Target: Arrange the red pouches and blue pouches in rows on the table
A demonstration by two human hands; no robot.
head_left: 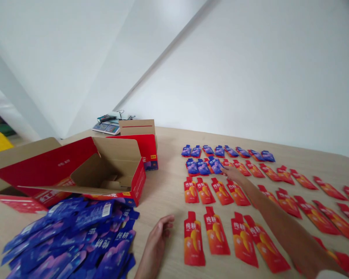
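Observation:
My right hand [232, 173] reaches far across the wooden table [168, 182], fingers stretched toward a blue pouch [216, 165] lying over a red one in the second row. Whether it grips the pouch I cannot tell. Rows of red pouches [216, 235] with orange fruit art lie flat in front of me. A far row holds blue pouches [220, 150]. My left hand [159, 234] rests on the table with loosely curled fingers, holding nothing, beside a heap of blue pouches [72, 240] at the near left.
An open red cardboard box [104, 172] lies on its side at the left, its flaps spread. A second red box [147, 149] stands behind it, and a weighing scale [107, 126] sits at the far edge. White walls rise beyond.

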